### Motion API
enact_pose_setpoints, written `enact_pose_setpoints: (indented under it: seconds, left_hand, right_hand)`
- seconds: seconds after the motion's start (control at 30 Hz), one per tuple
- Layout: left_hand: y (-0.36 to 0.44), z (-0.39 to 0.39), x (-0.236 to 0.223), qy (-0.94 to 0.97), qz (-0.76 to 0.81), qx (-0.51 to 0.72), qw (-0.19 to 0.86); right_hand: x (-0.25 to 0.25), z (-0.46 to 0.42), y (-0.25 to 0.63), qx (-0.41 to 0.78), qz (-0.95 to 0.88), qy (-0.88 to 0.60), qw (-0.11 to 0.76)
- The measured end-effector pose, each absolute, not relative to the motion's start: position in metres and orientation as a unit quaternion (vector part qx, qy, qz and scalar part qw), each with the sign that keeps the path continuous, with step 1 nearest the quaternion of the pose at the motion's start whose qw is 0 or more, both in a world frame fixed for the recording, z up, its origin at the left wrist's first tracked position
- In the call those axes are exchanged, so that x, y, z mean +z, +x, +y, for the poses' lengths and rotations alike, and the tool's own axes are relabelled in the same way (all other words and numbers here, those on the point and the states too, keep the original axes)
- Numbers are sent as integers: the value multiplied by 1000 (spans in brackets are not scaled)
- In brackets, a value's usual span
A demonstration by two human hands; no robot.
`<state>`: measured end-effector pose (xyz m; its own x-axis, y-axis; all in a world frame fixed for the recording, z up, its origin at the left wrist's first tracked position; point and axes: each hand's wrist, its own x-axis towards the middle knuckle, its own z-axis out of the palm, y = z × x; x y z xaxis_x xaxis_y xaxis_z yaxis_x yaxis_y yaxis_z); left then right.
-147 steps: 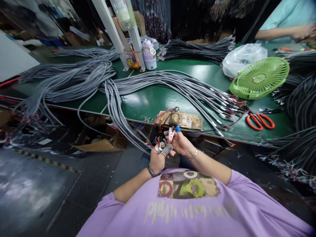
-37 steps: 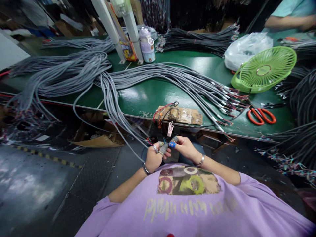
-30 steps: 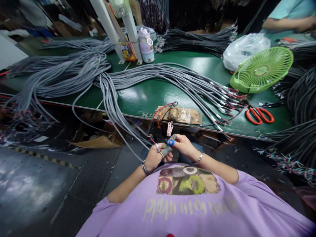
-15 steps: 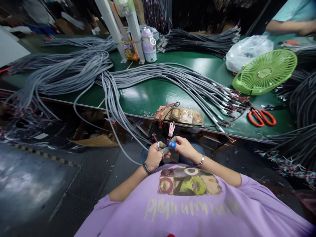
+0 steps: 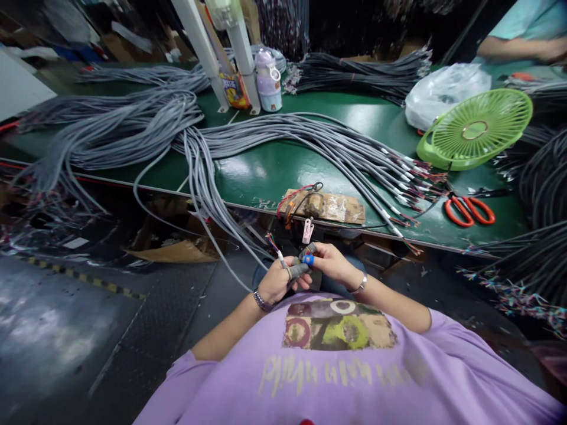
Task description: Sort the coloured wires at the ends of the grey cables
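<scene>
Over my lap, just off the bench edge, my two hands meet. My left hand (image 5: 278, 282) is closed round a grey cable, whose stripped end of coloured wires (image 5: 272, 242) sticks up past the thumb. Grey finger covers wrap some of its fingertips. My right hand (image 5: 330, 263), with a blue band on one finger, pinches close against the left fingertips; what lies in that pinch is too small to make out. Right above them a pale pink clip (image 5: 308, 231) hangs at the edge, below a taped wooden block (image 5: 332, 206) with red and black leads.
Grey cables (image 5: 283, 127) run across the green bench (image 5: 252, 171), some drooping over its edge towards my left hand. Orange-handled scissors (image 5: 469, 211), a green fan (image 5: 481, 130), a plastic bag (image 5: 445, 94) and a bottle (image 5: 268, 82) stand about. A co-worker's arm (image 5: 514, 47) shows far right.
The coloured wire end has risen and tilted left out of my left hand, showing more of its white sleeve. Both hands shifted slightly, the fingertips staying together.
</scene>
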<state>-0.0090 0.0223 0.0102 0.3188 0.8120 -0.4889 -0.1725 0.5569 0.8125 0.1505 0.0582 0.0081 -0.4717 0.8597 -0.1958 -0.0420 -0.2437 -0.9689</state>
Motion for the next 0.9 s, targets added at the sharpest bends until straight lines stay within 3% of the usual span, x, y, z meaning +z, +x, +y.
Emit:
enact_pose_setpoints:
  seconds: [0.33,0.9]
  left_hand:
    - [0,16,3,306,534,472,631]
    - [-1,16,1,348,527,462,622]
  right_hand:
    - [3,58,148,665,-497,-426,359]
    - [9,65,142,682,-503,-402,346]
